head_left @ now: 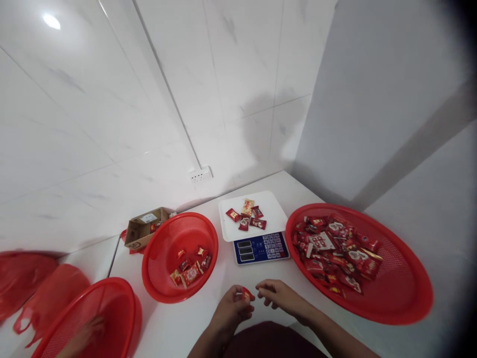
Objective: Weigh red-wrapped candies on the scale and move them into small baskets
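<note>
My left hand [233, 306] is closed on a small red wrapped candy [246, 294] with gold marks, low over the white table near its front edge. My right hand [278, 294] is just to the right, its fingers loosely bent and apart, with nothing seen in them. A small gap lies between its fingertips and the candy. Beyond the hands stands a scale [261, 248] with a blue keypad panel. On its white pan [274, 209] lie several wrapped sweets, mostly red, one of them cream-coloured [247, 207].
A large red basket [402, 278] heaped with red-wrapped sweets stands on the right. On the left are a red basket [160, 248] holding several sweets, a cardboard box [136, 232] and red bags [63, 283]. Another person's hand [87, 333] reaches into a red basket [126, 298].
</note>
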A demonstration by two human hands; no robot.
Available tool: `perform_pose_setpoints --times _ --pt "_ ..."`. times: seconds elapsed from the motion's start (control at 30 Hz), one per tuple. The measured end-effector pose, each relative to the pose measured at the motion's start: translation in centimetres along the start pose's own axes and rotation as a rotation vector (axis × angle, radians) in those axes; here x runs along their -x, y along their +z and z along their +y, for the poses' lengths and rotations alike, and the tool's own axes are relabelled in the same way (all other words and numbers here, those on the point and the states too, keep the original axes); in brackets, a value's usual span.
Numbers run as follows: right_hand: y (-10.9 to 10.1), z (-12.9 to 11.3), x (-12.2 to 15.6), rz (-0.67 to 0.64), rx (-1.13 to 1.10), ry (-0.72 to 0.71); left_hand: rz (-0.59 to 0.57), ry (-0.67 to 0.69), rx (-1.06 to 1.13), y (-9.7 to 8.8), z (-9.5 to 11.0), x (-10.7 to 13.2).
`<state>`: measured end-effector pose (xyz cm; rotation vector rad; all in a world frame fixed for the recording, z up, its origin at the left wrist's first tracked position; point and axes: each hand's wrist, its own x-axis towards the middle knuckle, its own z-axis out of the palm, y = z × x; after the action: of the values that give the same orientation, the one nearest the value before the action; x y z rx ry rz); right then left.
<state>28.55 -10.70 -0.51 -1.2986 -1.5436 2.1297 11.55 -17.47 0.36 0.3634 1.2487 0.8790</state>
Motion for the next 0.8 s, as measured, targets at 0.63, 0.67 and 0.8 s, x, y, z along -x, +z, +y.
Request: perform_pose_setpoints --times 0.63,0.67,0.8 --pt "0.7 -0.6 2.0 -0.008 0.277 -0.074 -0.118 0.044 -0.502 3.4 1.4 1.5" --pt "0.8 -0.7 2.0 0.011 0.272 -0.095 -0.108 0.050 -0.524 3.3 1.4 1.4" --pt "1.1 -1.0 1.9 0.052 0.235 -0.131 -0.120 0.077 -0.613 2.9 1.3 1.3"
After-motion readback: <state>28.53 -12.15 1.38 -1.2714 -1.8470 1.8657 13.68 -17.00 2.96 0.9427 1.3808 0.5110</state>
